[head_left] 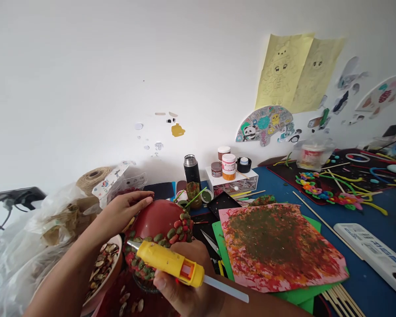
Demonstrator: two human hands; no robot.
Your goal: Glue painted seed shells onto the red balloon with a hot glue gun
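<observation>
Bench (366, 277) bears one paint-covered sheet (277, 242); left of it, one red dome (156, 215) is studded low down, its top yet bare. The left hand (127, 211) touches it, its fingers' grip impossible to tell; the right hand's (193, 297) fingers clamp one yellow glue gun (161, 257). Red and green shells (173, 238) overlap beyond counting.

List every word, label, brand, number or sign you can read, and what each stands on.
No text reads clearly.
White oblong box: blue print, too blurred.
Orange-bottomed jar: label too small.
Plastic-wrapped tub: red label, blurred.
Right-hand wall fan: red marks, unreadable.
Panda-decorated fan: pink marks, unreadable.
</observation>
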